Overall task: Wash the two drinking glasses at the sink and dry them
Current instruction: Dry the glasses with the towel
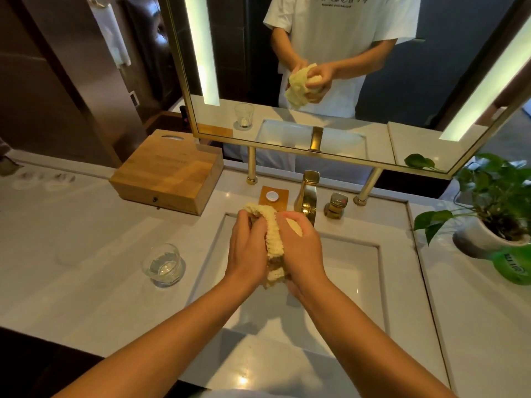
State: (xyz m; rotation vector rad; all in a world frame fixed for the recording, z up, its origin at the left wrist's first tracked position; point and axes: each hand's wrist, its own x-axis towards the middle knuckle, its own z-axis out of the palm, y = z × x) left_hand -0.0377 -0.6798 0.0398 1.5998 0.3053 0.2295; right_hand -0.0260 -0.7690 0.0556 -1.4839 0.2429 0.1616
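From the head view, the left hand and right hand meet above the white rectangular sink basin. Both curl tightly round a pale yellow waffle-textured cloth bunched between the palms. Whatever it wraps is hidden, so a second glass cannot be made out. One clear short drinking glass stands upright on the white stone counter, just beside the basin's left edge. The gold tap at the back edge is partly covered by the right hand.
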